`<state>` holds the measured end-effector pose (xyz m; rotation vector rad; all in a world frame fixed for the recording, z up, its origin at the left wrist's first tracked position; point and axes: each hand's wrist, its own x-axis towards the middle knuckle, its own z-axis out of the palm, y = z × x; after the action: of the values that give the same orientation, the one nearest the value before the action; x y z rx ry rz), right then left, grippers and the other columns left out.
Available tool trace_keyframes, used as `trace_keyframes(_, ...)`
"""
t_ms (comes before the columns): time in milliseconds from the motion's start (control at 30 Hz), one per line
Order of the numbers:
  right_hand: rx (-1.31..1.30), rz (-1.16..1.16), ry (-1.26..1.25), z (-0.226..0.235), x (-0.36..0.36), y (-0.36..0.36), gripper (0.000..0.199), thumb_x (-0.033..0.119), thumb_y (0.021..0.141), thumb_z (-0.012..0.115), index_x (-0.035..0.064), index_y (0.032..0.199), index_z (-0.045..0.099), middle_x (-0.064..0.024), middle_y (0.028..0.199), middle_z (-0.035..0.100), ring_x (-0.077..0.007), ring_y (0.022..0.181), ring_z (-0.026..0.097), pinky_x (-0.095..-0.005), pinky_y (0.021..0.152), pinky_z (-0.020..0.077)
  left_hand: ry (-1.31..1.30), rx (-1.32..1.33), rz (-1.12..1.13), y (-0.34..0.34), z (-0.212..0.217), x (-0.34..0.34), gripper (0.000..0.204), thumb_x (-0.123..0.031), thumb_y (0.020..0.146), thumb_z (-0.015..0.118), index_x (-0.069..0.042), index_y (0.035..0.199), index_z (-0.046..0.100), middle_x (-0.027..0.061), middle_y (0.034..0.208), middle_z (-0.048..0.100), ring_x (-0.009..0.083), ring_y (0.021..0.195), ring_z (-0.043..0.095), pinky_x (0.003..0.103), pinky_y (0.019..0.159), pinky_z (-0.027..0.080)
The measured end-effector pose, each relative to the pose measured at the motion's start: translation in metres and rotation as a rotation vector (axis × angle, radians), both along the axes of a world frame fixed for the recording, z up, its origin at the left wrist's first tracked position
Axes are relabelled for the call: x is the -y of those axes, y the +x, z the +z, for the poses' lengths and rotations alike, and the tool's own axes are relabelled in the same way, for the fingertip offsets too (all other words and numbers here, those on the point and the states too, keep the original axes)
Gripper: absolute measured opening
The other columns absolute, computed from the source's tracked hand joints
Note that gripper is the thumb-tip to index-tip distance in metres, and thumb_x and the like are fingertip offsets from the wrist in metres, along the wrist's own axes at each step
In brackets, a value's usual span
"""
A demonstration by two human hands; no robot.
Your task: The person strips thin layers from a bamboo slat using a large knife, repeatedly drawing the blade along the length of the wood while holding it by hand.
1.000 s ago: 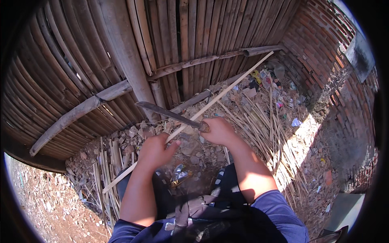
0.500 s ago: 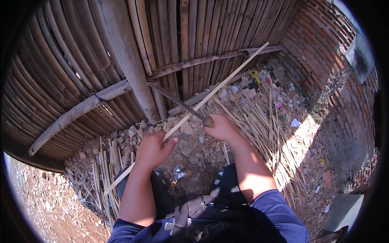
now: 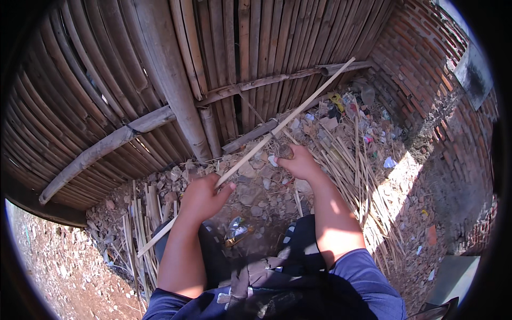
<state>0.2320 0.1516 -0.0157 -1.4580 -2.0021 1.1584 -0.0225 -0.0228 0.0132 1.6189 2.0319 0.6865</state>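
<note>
My left hand [image 3: 200, 198] is closed around a long, pale bamboo strip [image 3: 247, 157]. The strip slants from beside my left leg up to the far right. In my right hand [image 3: 300, 163] is the handle of a long-bladed knife [image 3: 285, 151], gripped in closed fingers. Its thin, dark blade points away toward the bamboo wall and crosses the strip around its middle. Whether the blade is over, under or against the strip I cannot tell.
Ahead stands a bamboo-slat wall [image 3: 256, 48] with a thick post [image 3: 170, 80]. A brick wall [image 3: 416, 74] rises at right. Split bamboo strips [image 3: 354, 176] lie on rubble at right, more strips [image 3: 140, 224] at left. A shiny wrapper [image 3: 234, 230] lies between my legs.
The knife's handle has shifted slightly right in my right hand, and its blade has swung to a steeper, narrower view. My left hand and the strip have barely moved.
</note>
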Motion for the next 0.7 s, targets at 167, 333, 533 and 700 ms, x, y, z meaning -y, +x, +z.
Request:
trace_keyframes(167,0.354,0.374,0.250,0.004,0.025,-0.029,0.039,0.034,0.079,0.081,0.0118,0.110,0.074,-0.0204,0.097,0.073,-0.0393,0.093,0.071,-0.0486,0.084,0.0559,0.024,-0.004,-0.023,-0.002,-0.012,0.001,0.049,-0.050,0.091,0.072,-0.001,0.093,0.071,0.0209,0.073,0.069,0.0431,0.077,0.071,0.051,0.072,0.055)
trace_keyframes(333,0.303,0.470,0.244,0.006,0.016,-0.022,0.039,0.035,0.078,0.081,0.0102,0.108,0.074,-0.0206,0.098,0.073,-0.0399,0.095,0.071,-0.0473,0.085,0.0557,-0.030,0.003,-0.033,0.001,-0.006,0.000,0.048,-0.049,0.090,0.073,-0.001,0.092,0.071,0.0208,0.073,0.069,0.0426,0.075,0.071,0.050,0.071,0.055)
trace_keyframes(533,0.054,0.151,0.002,-0.007,-0.005,-0.009,0.046,0.033,0.081,0.082,0.0019,0.113,0.073,-0.0209,0.104,0.075,-0.0341,0.096,0.073,-0.0419,0.088,0.0553,0.026,0.037,-0.008,-0.002,-0.007,0.002,0.046,-0.048,0.090,0.074,-0.002,0.092,0.071,0.0204,0.072,0.068,0.0417,0.073,0.071,0.048,0.070,0.055)
trace_keyframes(700,0.435,0.421,0.290,0.010,0.025,-0.034,0.042,0.033,0.081,0.081,0.0066,0.114,0.074,-0.0200,0.097,0.074,-0.0354,0.095,0.073,-0.0445,0.085,0.0554,-0.002,0.039,-0.022,-0.001,-0.011,0.004,0.047,-0.048,0.090,0.074,-0.002,0.094,0.071,0.0207,0.073,0.068,0.0415,0.074,0.071,0.049,0.071,0.055)
